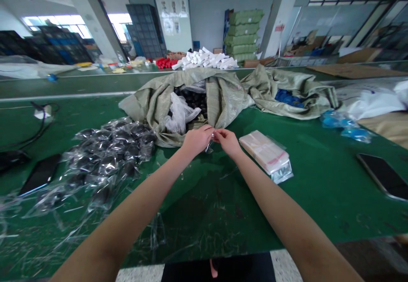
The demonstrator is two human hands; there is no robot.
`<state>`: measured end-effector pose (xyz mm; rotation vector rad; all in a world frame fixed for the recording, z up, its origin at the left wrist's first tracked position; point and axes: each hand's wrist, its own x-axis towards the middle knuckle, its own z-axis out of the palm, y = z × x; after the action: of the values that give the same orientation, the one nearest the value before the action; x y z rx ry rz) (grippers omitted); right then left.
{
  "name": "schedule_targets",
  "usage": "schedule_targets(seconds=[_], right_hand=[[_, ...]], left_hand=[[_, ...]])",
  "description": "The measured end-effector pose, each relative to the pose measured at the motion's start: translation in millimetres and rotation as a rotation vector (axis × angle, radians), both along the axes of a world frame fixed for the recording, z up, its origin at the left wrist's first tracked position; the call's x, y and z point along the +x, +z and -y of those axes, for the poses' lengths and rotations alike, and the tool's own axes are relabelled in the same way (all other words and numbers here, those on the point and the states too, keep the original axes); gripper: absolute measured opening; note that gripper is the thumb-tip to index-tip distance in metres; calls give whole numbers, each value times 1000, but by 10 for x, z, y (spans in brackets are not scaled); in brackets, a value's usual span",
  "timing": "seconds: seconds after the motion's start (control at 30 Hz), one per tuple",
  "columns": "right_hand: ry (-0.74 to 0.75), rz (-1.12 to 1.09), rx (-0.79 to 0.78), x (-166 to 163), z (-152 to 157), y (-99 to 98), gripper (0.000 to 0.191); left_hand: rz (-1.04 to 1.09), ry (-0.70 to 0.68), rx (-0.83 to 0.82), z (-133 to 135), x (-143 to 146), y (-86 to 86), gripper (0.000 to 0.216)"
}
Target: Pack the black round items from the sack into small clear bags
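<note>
My left hand [198, 139] and my right hand [227, 141] meet over the green table, in front of an open woven sack. Between their fingertips is a small clear plastic bag [208, 148], mostly covered by my fingers. Both hands are closed on it; whether anything lies inside the bag I cannot make out. The woven sack [223, 99] holds black rounded pieces [196, 99] and a crumpled white plastic liner [180, 114]. Beside my right hand lies a stack of flat clear bags [265, 152]. To the left is a pile of black pieces in clear bags [111, 150].
A second woven sack [299, 78] holds blue pieces [288, 98], with bagged blue pieces [346, 125] near it. Phones lie at the left [41, 172] and right [384, 175]. White [207, 60] and red rolls [166, 63] sit behind the sacks. Plastic scraps [156, 231] litter the table front.
</note>
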<state>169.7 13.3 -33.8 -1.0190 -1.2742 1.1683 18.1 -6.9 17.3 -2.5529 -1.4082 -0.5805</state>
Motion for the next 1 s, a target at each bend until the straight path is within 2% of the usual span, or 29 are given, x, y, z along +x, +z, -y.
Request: schedule_targets(seconds=[0.3, 0.57, 0.8, 1.0], right_hand=[[-58, 321, 218, 88, 45, -26, 20], [-82, 407, 298, 128, 157, 32, 25], [-74, 404, 341, 145, 157, 24, 24], [-82, 359, 344, 146, 121, -27, 22]], left_hand=[[-176, -77, 67, -124, 26, 62, 34], [-302, -155, 124, -164, 57, 95, 32], [-304, -155, 208, -213, 63, 59, 33], [-136, -74, 167, -206, 91, 97, 19]])
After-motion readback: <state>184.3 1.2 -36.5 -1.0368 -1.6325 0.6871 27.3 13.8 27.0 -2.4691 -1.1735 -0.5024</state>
